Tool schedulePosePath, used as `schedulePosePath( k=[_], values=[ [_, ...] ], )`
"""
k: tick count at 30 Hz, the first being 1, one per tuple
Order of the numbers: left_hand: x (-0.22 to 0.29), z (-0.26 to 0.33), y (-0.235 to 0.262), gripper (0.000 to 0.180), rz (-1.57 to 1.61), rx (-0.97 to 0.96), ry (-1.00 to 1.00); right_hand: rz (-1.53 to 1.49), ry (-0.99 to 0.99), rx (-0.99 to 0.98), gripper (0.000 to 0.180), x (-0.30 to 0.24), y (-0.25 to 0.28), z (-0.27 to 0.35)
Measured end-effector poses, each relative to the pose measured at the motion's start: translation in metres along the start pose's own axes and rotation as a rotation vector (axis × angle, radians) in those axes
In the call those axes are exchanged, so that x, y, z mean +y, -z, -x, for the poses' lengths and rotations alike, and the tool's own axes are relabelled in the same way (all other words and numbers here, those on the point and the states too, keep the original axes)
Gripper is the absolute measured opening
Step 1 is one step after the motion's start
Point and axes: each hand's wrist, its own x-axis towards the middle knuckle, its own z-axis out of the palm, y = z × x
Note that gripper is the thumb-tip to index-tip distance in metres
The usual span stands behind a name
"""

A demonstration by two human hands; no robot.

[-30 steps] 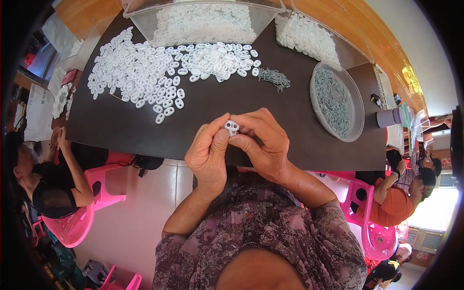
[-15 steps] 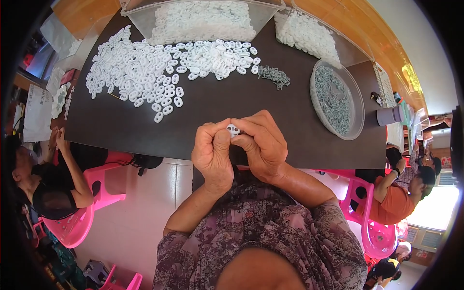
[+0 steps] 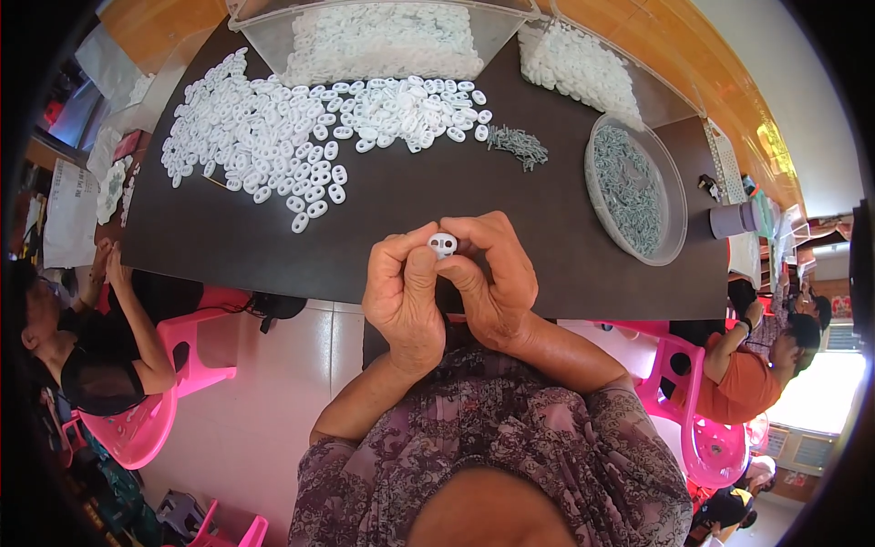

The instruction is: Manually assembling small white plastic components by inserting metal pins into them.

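Over the near part of the dark table, both my hands pinch one small white two-hole plastic cord lock point(image 3: 443, 244). My left hand point(image 3: 399, 290) grips its left side between thumb and forefinger. On its right side are the thumb and bent forefinger of my right hand point(image 3: 497, 278). Its two dark holes face up; the lower part is partly covered by my thumbs. Beyond my hands lies a wide spread of loose white two-hole oval pieces point(image 3: 264, 128). To the right of them is a small heap of thin grey metal pieces point(image 3: 518, 146), too small to tell whether springs or screws.
A clear bin point(image 3: 264, 50) of white parts stands at the back, with another clear bin point(image 3: 670, 87) to its right. A round clear tub point(image 3: 676, 214) holds more grey metal pieces. Right of it sits a greyish cup point(image 3: 734, 220). People sit on pink chairs at both sides.
The fingers of my right hand have drawn back slightly, so more of the white piece shows, with its holes turned upward. Both hands remain in nearly the same place.
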Motion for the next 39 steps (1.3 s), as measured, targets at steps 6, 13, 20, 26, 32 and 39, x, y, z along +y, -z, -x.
schedulePosePath(
  k=[6, 13, 20, 26, 32, 39],
  values=[
    [0.002, 0.001, 0.0, 0.016, -0.045, -0.022, -0.039, 0.076, 0.195, 0.012, 0.027, 0.005, -0.002, -0.002],
    [0.0, 0.005, -0.002, 0.015, -0.008, -0.043, -0.103, 0.102, 0.297, 0.031, 0.024, 0.006, -0.003, -0.003],
    [-0.001, 0.004, -0.004, 0.014, -0.114, -0.042, -0.211, 0.104, 0.337, -0.011, 0.016, 0.01, -0.003, -0.004],
    [-0.002, 0.006, 0.004, 0.019, -0.153, -0.08, -0.169, 0.131, 0.304, -0.016, 0.016, 0.005, -0.001, -0.004],
    [0.014, -0.021, 0.02, 0.021, -0.458, -0.25, 0.025, 0.237, 0.025, -0.111, 0.012, 0.016, 0.034, -0.024],
    [0.017, -0.105, 0.042, 0.021, -1.086, -0.233, -0.632, 0.477, 0.034, 0.136, 0.012, 0.042, 0.108, -0.134]
  ],
)
